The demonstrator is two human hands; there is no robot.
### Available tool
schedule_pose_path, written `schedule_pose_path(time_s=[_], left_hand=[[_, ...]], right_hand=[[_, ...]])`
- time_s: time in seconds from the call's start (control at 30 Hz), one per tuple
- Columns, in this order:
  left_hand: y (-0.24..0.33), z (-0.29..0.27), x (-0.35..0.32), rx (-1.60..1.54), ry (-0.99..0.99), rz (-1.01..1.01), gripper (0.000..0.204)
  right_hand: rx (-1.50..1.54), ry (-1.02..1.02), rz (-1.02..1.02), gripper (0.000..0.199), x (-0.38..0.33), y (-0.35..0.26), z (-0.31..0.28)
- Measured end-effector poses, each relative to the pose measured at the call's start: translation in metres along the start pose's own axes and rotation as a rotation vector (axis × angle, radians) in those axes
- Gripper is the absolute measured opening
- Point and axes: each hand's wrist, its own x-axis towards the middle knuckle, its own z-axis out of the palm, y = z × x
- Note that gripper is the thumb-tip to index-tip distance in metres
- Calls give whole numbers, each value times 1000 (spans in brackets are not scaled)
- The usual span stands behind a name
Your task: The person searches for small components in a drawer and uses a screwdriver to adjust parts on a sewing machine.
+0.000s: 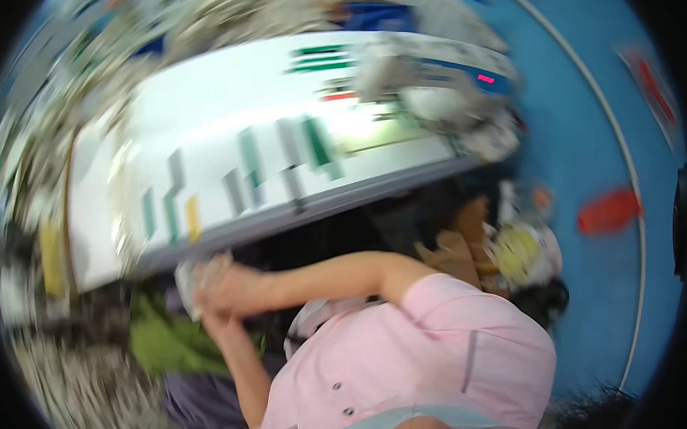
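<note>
My right hand (239, 288) reaches across to the left, its fingers curled and smeared by motion. A whitish, cloth-like piece (186, 288) shows at its fingertips, too blurred to name surely. My left hand (217, 320) comes up from below and meets the right one; its fingers are mostly hidden. Both hands are close together just off the near left edge of a white worktable (210, 127). On the table's far right stands a sewing machine (431, 81), apart from my hands, with its lamp lighting the surface.
Green, grey and yellow strips (316, 142) mark the tabletop. Green cloth (165, 337) and dark purple cloth (201, 399) lie below my hands. Blurred piles of pale fabric (237, 18) line the back and left. A cardboard box (455, 256) and a red item (608, 211) are at right.
</note>
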Motion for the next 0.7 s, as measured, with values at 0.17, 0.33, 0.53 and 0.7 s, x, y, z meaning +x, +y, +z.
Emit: schedule_pose_path(time_s=[0.17, 0.33, 0.53, 0.7], left_hand=[[4, 23, 10, -58, 257, -147, 54], [7, 23, 34, -58, 393, -136, 55], [15, 6, 34, -8, 402, -72, 53], [25, 22, 70, 51, 386, -33, 51]], right_hand=[[27, -4, 5, 25, -18, 15, 69], [-116, -72, -66, 23, -24, 18, 59], [83, -74, 12, 23, -43, 22, 29], [21, 15, -14, 24, -57, 38, 15]])
